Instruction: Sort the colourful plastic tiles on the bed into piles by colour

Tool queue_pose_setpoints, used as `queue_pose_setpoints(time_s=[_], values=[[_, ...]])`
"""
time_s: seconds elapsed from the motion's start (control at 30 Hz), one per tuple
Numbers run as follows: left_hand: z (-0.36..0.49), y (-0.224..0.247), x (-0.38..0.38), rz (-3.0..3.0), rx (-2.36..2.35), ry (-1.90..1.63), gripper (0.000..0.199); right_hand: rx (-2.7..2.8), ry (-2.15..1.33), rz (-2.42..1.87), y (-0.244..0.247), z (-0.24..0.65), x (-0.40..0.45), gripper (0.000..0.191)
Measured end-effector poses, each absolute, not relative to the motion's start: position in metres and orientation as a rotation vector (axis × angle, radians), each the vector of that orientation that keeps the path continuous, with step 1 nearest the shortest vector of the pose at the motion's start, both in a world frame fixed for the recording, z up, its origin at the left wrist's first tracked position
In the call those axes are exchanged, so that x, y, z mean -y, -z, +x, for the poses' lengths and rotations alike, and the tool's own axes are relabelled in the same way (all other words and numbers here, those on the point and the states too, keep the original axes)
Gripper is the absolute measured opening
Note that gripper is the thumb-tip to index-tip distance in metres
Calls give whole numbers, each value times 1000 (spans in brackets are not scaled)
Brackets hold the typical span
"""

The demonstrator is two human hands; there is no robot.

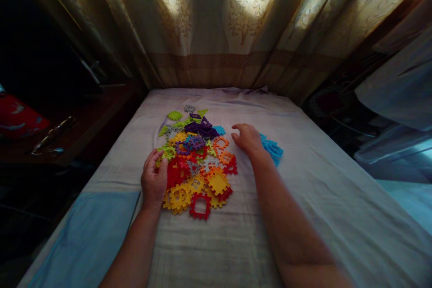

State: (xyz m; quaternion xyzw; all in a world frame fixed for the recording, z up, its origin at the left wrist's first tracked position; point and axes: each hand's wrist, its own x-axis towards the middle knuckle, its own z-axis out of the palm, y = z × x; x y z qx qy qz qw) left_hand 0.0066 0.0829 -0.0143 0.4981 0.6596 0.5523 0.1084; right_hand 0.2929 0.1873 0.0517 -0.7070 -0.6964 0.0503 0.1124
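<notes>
A mixed heap of plastic interlocking building tiles [201, 155] lies on the cloth-covered surface. Red, yellow, orange, purple, grey and lime green pieces overlap in it, several with window-like cutouts. At the heap's left edge is my left hand [154, 180], thumb and fingers apart, beside a lime green tile [166, 153]; whether it touches that tile I cannot tell. My right hand [248, 138] reaches over the cloth right of the heap, fingers loosely bent and nothing visible in them. Just past its wrist sits a smaller group of blue tiles [272, 147], partly hidden by the hand.
A pale sheet [317, 175] covers the surface. To the left are a folded blue cloth [91, 229] and a dark wooden table [97, 112] with eyeglasses [50, 135] and a red patterned item [20, 114]. Curtains [209, 40] hang behind; light fabric [398, 85] hangs at right.
</notes>
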Motion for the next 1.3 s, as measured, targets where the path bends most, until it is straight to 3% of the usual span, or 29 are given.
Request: queue_pose_setpoints(time_s=[0.17,0.37,0.73,1.3], values=[[7,14,-82,1493,-1945,-1630,34,2179,-261,-2014,-30,262,-216,58],[8,15,-83,1493,-1938,-1636,33,2212,-241,-2069,-29,255,-227,43],[8,14,-82,1497,-1938,-1635,33,1992,-21,-2164,-56,293,-183,47],[7,11,-82,1497,-1937,-1596,33,1788,-202,-2391,-75,362,-153,46]])
